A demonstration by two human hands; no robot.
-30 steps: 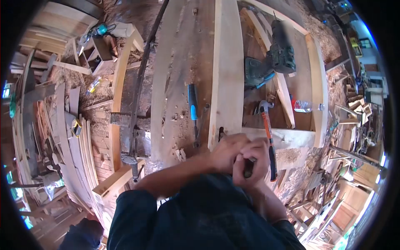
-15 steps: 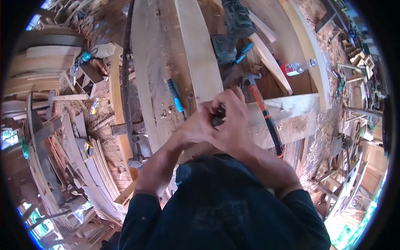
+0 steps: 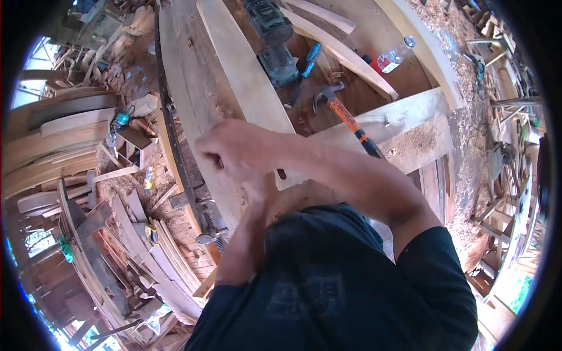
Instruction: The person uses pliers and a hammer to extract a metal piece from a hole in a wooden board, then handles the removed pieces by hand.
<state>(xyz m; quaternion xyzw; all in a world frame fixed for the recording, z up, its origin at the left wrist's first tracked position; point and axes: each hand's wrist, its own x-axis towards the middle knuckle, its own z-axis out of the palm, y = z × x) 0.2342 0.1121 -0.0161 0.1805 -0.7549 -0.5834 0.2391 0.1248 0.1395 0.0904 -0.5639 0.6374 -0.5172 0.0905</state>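
Note:
My right hand (image 3: pixel 227 146) is closed, its fingers curled, over the long wooden boards of the bench. Close beneath it is my left hand (image 3: pixel 253 180), mostly covered by the right one and apparently closed too. Whatever lies between them is hidden. A small dark tip (image 3: pixel 281 174) shows just right of my left hand; I cannot tell what it belongs to. The pale board (image 3: pixel 243 70) runs away from me under my right forearm. Beyond that forearm lies a hammer (image 3: pixel 346 117) with an orange and black handle, its head pointing away.
A green cordless drill (image 3: pixel 275 44) stands beyond the hammer, beside a blue-handled tool (image 3: pixel 312 59). A clear bottle (image 3: pixel 395 55) with a red and white label lies at the far right. Curved wood pieces (image 3: pixel 339 52) are spread there. Timber stacks (image 3: pixel 70 134) fill the left side.
Both hands have moved left together, and my right forearm now reaches across my body. The blue-and-black tool and wrench on the boards are covered from view. The view has shifted.

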